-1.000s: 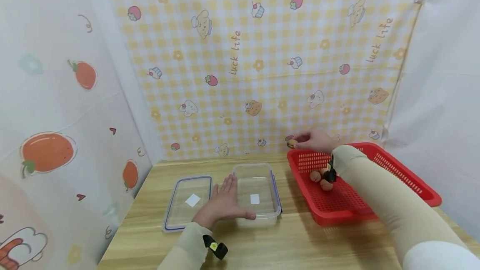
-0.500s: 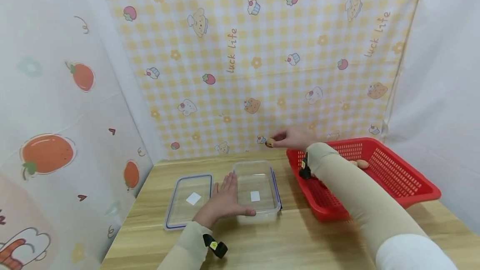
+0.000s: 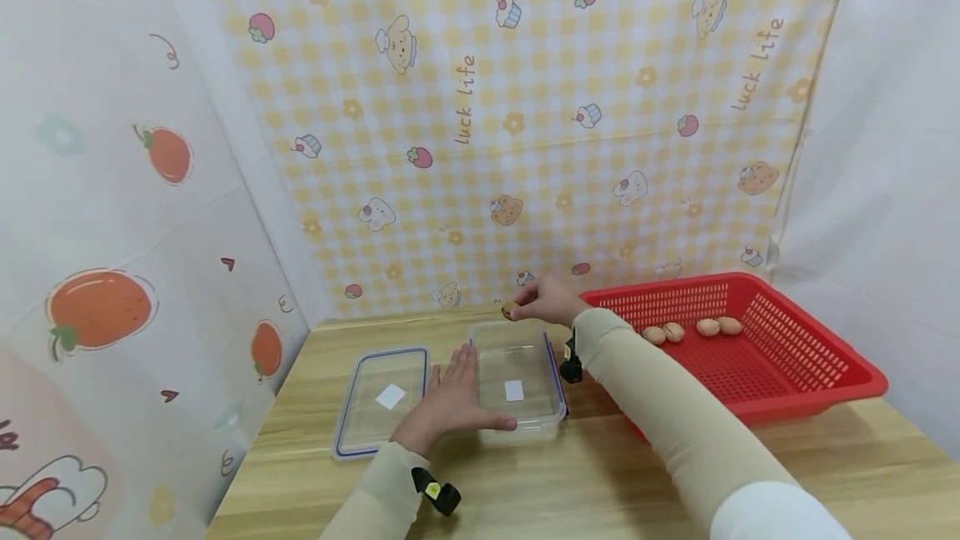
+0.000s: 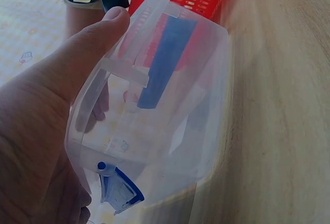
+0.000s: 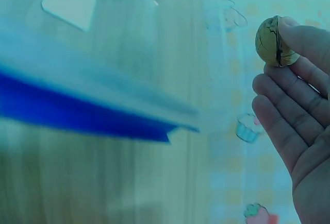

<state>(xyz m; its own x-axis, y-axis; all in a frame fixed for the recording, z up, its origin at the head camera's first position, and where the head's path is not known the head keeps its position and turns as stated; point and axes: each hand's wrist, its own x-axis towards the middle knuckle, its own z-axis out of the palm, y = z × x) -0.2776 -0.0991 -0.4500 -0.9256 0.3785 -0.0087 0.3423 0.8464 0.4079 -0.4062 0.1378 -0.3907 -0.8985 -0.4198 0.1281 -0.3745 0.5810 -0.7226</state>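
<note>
My right hand point(image 3: 552, 302) pinches a walnut point(image 5: 268, 42) between thumb and fingertips; a dark seam runs down its shell in the right wrist view. In the head view the hand hovers above the far end of a clear plastic food container point(image 3: 525, 423) with blue-lined clips. The container stands uncovered and shows only a white label point(image 3: 513, 391) at its bottom. My left hand point(image 3: 448, 408) rests against the container's left side with straight, spread fingers. Its thumb point(image 4: 111, 28) lies along the near rim.
The container's lid point(image 3: 362, 407), edged in blue, lies flat on the wooden table to the left. At the right stands a red slotted basket point(image 3: 821, 357) with several walnuts point(image 3: 717, 326) in it. A patterned cloth point(image 3: 420, 215) hangs behind the table.
My right hand has carried the walnut left, from above the basket's far-left corner to over the container's far end. The left hand has stayed at the container.
</note>
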